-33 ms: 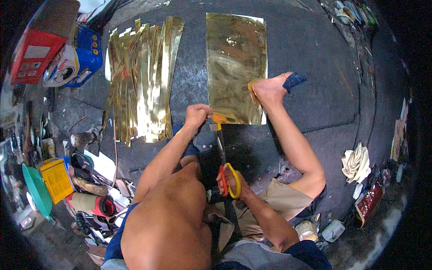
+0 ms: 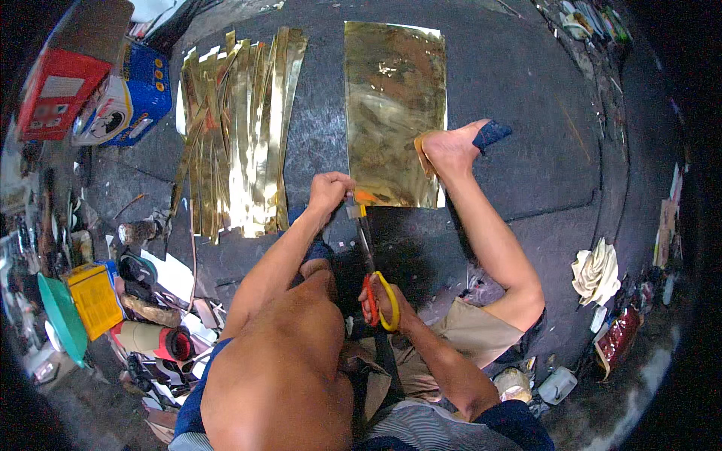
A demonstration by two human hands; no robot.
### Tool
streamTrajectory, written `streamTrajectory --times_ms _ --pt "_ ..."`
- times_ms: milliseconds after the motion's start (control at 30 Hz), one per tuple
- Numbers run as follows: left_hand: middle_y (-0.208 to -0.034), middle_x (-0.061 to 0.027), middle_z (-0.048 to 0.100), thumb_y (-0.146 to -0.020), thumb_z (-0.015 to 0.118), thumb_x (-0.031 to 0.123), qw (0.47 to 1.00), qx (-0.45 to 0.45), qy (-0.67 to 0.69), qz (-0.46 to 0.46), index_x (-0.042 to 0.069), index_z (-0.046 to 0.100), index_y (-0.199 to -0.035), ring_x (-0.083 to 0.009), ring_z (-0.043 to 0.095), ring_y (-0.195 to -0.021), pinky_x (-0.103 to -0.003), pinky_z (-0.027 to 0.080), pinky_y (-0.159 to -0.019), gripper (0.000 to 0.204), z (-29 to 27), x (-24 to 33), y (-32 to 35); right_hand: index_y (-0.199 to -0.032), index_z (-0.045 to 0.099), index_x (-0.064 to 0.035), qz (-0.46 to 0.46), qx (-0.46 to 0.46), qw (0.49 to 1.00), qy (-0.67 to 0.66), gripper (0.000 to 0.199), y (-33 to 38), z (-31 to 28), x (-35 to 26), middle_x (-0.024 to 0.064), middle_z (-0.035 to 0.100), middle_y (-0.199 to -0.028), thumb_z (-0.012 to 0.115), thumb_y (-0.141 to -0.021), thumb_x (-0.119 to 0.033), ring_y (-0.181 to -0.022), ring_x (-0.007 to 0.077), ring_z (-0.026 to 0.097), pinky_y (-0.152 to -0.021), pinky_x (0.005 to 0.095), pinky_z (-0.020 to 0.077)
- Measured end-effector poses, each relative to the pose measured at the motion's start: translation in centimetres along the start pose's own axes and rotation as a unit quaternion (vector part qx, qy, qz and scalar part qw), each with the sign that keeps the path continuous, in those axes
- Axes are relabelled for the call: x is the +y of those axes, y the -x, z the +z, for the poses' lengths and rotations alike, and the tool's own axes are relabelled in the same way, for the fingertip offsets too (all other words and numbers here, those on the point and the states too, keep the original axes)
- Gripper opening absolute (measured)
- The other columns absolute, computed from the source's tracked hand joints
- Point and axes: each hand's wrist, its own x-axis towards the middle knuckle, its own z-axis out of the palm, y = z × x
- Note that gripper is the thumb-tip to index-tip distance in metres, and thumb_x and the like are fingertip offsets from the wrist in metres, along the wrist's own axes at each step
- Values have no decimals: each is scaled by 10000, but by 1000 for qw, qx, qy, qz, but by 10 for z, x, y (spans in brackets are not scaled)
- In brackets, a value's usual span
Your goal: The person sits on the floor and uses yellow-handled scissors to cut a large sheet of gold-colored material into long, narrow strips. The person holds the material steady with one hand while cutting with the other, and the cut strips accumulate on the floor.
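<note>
A shiny gold sheet [image 2: 395, 113] lies flat on the dark floor in front of me. My left hand [image 2: 329, 192] is closed in a pinch at its near left corner. My right hand [image 2: 391, 302] grips a pair of scissors [image 2: 365, 239] by the red and yellow handles. The blades point away from me and meet the sheet's near edge beside my left fingertips; how far apart they are is hard to see. To the left lies a loose pile of long gold strips [image 2: 244, 135], several overlapping, out of reach of both hands' fingers.
My bare foot [image 2: 451, 150] rests by the sheet's right edge. Red [image 2: 64, 94] and blue [image 2: 143, 90] boxes stand far left. A yellow box [image 2: 94, 301], a red-and-beige cylinder [image 2: 154, 342] and scraps crowd the near left. Crumpled cream cloth [image 2: 596, 273] lies at right.
The scissors and my right hand have shifted very slightly away from me. My left hand, the gold sheet and the strips look the same.
</note>
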Motion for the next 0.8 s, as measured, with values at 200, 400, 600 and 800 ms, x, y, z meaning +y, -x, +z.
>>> streamTrajectory --times_ms 200,400,600,800 --pt "-670 -69 653 -770 656 47 999 11 -40 21 -21 698 -756 -113 572 -563 -269 456 -545 81 1 6 -1 -838 555 14 28 32 998 41 750 -27 9 -17 72 503 -546 340 -897 -703 -476 186 565 -468 319 490" --pt "-648 -50 635 -775 690 138 991 56 -69 95 2 663 -693 -131 566 -579 -299 437 -536 162 2 9 -11 -759 552 14 -41 50 998 26 762 -49 -7 -26 74 495 -534 371 -879 -716 -440 182 549 -439 325 488" --pt "-594 -15 564 -839 693 267 984 -5 -132 119 34 592 -686 -122 535 -557 -292 423 -522 296 12 -1 14 -739 547 11 -47 61 996 41 738 -58 -14 -32 53 474 -513 438 -861 -709 -394 157 519 -382 305 460" --pt "-586 22 543 -904 623 203 996 -62 -18 65 48 587 -712 -63 460 -525 -257 364 -487 249 15 -23 16 -659 573 -22 -37 90 993 68 669 -72 -11 -31 61 528 -504 520 -857 -658 -404 188 562 -385 338 466"
